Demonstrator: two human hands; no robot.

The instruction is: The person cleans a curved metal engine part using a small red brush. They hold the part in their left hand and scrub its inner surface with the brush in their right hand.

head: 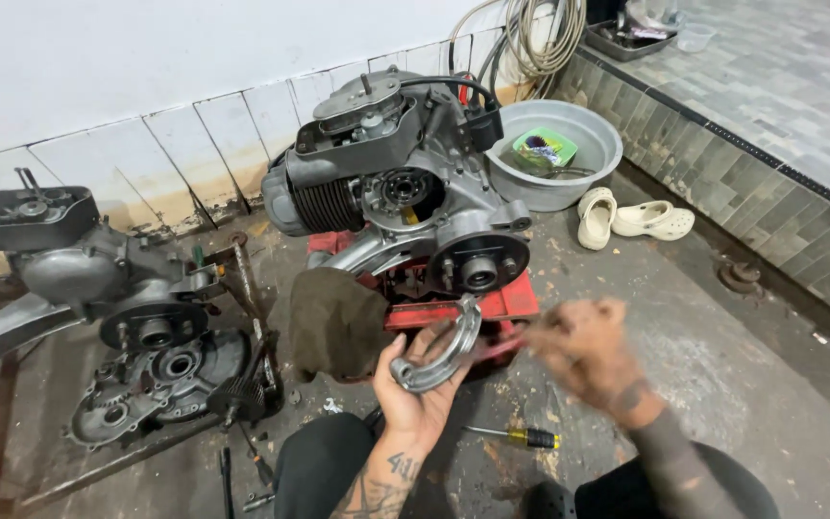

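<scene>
The engine (401,192) sits on a stand (492,306) at the centre of the floor. At its 9 o'clock lies a second engine (98,279), with a cover plate (160,380) before it. A rag (335,322) hangs at the engine's 7 o'clock. At 6 o'clock the left hand (415,394) holds a curved metal shoe (444,348); the right hand (583,351) is at 5 o'clock, with a screwdriver (521,437) on the floor between them. A basin (554,154) stands at 2 o'clock, sandals (631,219) at 3 o'clock, and hoses (530,38) behind the basin.
</scene>
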